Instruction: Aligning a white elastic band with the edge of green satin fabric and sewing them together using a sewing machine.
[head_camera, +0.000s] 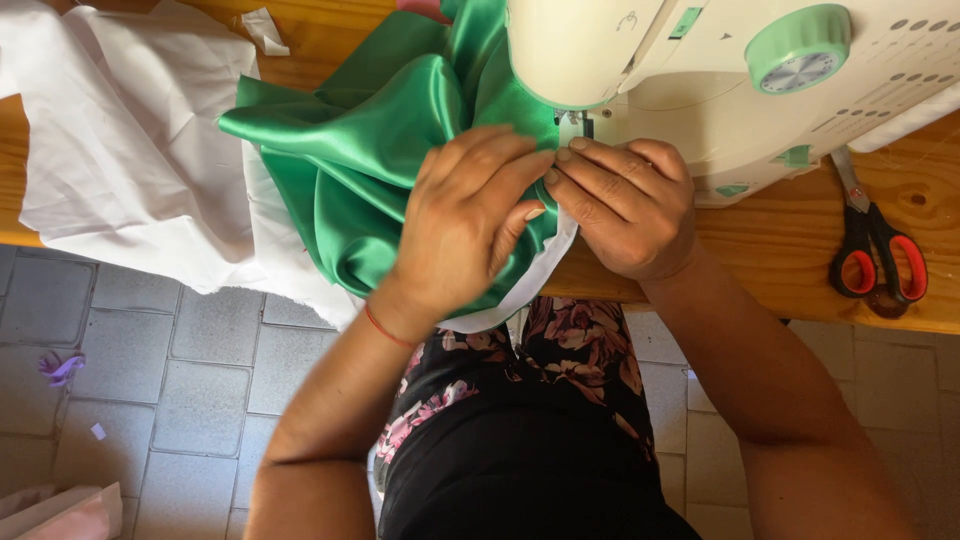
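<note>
My left hand lies flat on a bunched green satin fabric, fingers pressing it toward the needle area of a cream sewing machine. Beside it, my right hand pinches the fabric edge with a white lining strip just below the presser foot. The fingertips of both hands meet at the foot. The needle itself is hidden behind my fingers.
White cloth drapes over the wooden table at the left and hangs off its front edge. Scissors with red-and-black handles lie at the right. The machine has a mint green dial. Grey tiled floor lies below.
</note>
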